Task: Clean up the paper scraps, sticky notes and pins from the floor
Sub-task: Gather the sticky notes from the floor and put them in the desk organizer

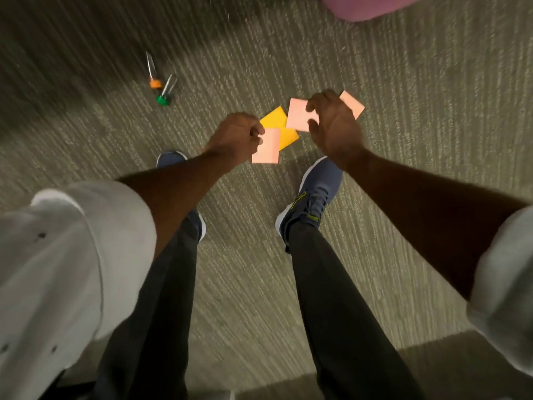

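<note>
My left hand [236, 134] pinches a pink sticky note [266, 147] that hangs below its fingers. My right hand [331, 122] grips a second pink sticky note [298, 116] between thumb and fingers. A third pink note [353, 103] shows behind the right hand; whether it is held or lies on the carpet I cannot tell. Between the hands a yellow sticky note [281, 128] lies on the carpet. Further left on the floor lie an orange push pin [155, 82] and a green push pin [163, 99], close together.
The floor is ribbed grey-green carpet [403, 140]. My two feet in blue shoes [313, 197] stand just behind the notes. A pink-purple object [363, 7] sits at the top edge. A lighter strip of floor [432, 359] runs along the bottom right.
</note>
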The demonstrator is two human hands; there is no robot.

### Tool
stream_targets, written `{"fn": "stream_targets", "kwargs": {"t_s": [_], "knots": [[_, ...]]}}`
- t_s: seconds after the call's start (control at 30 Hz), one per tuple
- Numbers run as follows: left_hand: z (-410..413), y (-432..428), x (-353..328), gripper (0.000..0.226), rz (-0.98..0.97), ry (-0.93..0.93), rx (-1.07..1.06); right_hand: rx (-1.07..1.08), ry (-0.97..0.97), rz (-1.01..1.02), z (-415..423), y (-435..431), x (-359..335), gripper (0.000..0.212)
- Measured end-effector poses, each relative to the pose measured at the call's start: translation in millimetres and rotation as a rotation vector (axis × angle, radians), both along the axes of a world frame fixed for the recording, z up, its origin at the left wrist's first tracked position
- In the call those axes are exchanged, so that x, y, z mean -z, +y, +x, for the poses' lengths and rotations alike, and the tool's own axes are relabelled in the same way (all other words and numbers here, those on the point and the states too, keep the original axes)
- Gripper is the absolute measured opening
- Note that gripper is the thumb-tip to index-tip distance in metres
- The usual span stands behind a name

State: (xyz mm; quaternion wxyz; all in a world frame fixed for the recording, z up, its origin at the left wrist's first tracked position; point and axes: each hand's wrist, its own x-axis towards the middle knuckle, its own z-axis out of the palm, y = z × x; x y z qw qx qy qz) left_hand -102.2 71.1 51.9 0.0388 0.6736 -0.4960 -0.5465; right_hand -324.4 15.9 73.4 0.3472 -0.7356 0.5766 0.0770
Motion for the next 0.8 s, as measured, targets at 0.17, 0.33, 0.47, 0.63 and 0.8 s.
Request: {"fn": "stream_targets", "kwargs": {"t_s": [0.17,0.33,0.47,0.63,0.8], "knots": [[0.1,7.4,33.1,0.019,-0.037,-0.033,0.037,-0.036,0.004,0.004,4.2,-1.9,23.4,0.029],[-8.2,18.1,66.3,0.034,-0.077,-0.106,0.134,-0.072,0.058,0.062,1.1,0.2,61.7,0.055],[-18.4,25.0,85.0,0.05,-0.101,-0.126,0.253,-0.096,0.128,0.083,-4.3,8.1,99.9,0.078],[-34.9,30.6,101.4,0.083,-0.087,-0.274,0.467,-0.122,0.237,0.013,-6.8,16.1,120.1,0.08],[-40.7,29.6,105.2,0.082,-0.147,-0.341,0.4,-0.191,0.314,-0.03,-8.3,12.0,122.7,0.076]]}}
